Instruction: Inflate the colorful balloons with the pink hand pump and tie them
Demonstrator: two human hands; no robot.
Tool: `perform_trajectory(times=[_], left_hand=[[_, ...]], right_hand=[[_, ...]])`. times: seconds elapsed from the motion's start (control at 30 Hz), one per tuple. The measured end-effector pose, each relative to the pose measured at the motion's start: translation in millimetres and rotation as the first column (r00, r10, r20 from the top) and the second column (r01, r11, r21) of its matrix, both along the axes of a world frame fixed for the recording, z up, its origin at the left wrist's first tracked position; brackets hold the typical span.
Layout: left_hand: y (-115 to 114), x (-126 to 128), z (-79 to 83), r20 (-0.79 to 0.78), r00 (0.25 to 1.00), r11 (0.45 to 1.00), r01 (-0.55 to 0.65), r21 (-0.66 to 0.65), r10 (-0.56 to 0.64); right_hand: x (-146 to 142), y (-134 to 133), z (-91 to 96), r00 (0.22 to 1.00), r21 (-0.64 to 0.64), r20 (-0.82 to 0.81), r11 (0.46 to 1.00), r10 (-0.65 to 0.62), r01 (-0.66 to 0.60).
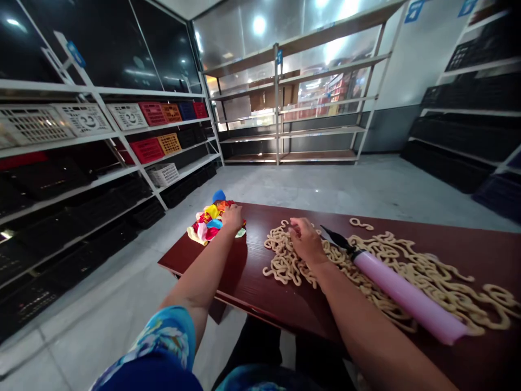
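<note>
On the left end of the dark red table (260, 296), a small heap of limp balloons (208, 228) lies in red, yellow, blue, pink and white. My left hand (233, 217) reaches onto the heap's right side; its back hides the fingertips, so its grip does not show. Tan, curly, cord-like pieces (284, 265) spread in a tangle over the middle and right. Above their left part is my right hand (304, 238), fingers curled in; what they hold, if anything, is too small to make out. A pink hand pump (407, 293) with a black nozzle lies slantwise on the tangle.
One loose tan curl (361, 224) lies near the table's far edge. A shelf of coloured crates (150, 114) stands to the left, a bare-looking rack (277, 103) at the back, and dark bins (459, 136) to the right. Grey floor surrounds the table.
</note>
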State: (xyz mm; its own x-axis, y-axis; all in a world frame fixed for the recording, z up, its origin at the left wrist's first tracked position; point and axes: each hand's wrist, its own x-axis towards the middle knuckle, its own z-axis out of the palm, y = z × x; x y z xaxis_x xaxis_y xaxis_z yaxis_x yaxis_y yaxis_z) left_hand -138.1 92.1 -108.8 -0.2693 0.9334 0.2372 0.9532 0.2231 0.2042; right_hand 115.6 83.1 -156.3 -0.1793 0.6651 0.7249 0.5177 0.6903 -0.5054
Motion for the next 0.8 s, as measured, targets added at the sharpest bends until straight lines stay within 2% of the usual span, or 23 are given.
perform_trajectory(times=[0.1,0.13,0.2,0.27,0.33,0.37,0.4,0.47,0.5,0.53,0.57,0.63,0.7,0.77,0.8], left_hand=[[-1.7,-14.9,2.4,-0.061,0.998,0.992,0.000,-0.129,-0.008],[-2.2,-17.3,3.6,-0.077,0.997,0.990,-0.001,-0.141,-0.010],[-2.9,-18.6,7.9,-0.076,0.997,0.996,0.004,-0.084,-0.010],[-2.7,-14.6,14.2,0.027,0.999,1.000,0.017,0.022,-0.017],[-1.9,-4.9,20.6,0.300,0.953,0.994,0.018,0.111,-0.051],[-1.5,2.3,23.2,0.489,0.870,0.992,0.008,0.127,-0.070],[-1.2,10.7,25.0,0.681,0.728,0.993,0.007,0.119,-0.087],[-1.4,30.7,26.0,0.945,0.320,0.996,0.066,0.054,-0.072],[-1.9,41.3,25.2,0.992,0.119,0.992,0.123,0.022,-0.037],[-2.6,51.9,23.7,0.999,-0.045,0.982,0.187,0.005,0.004],[-3.4,62.0,21.8,0.986,-0.164,0.968,0.250,0.000,0.042],[-4.5,79.7,16.8,0.952,-0.294,0.931,0.363,0.028,0.086],[-4.4,93.0,10.5,0.932,-0.348,0.885,0.459,0.080,0.097],[-2.9,101.6,2.1,0.923,-0.374,0.863,0.493,0.114,0.092],[-1.8,104.3,-2.9,0.917,-0.390,0.869,0.480,0.121,0.088]], right_hand=[[1.0,0.2,-0.4,1.000,-0.044,0.000,0.999,0.001,-0.001],[1.1,0.2,-0.3,1.000,-0.057,-0.009,0.998,0.001,-0.001],[1.0,0.0,0.4,1.000,-0.072,-0.028,0.997,0.000,-0.003],[0.7,-0.4,1.8,0.999,-0.075,-0.050,0.997,0.005,-0.008],[0.5,-0.8,3.8,0.997,-0.072,-0.075,0.997,0.007,-0.013],[0.4,-1.1,4.9,0.996,-0.077,-0.093,0.997,0.008,-0.016],[0.4,-1.3,6.2,0.993,-0.096,-0.118,0.995,0.009,-0.020],[0.4,-1.4,8.8,0.978,-0.199,-0.207,0.978,0.016,-0.058],[0.4,-1.2,10.1,0.962,-0.280,-0.271,0.955,0.023,-0.101],[0.5,-0.7,11.4,0.938,-0.367,-0.345,0.917,0.021,-0.156],[0.7,0.0,12.7,0.905,-0.452,-0.425,0.866,0.003,-0.215],[1.5,1.7,15.4,0.822,-0.574,-0.565,0.749,-0.068,-0.332],[2.7,2.7,17.9,0.753,-0.617,-0.646,0.668,-0.128,-0.416],[3.9,2.3,19.8,0.740,-0.619,-0.664,0.638,-0.112,-0.458],[4.3,1.6,20.4,0.751,-0.610,-0.656,0.641,-0.079,-0.465]])
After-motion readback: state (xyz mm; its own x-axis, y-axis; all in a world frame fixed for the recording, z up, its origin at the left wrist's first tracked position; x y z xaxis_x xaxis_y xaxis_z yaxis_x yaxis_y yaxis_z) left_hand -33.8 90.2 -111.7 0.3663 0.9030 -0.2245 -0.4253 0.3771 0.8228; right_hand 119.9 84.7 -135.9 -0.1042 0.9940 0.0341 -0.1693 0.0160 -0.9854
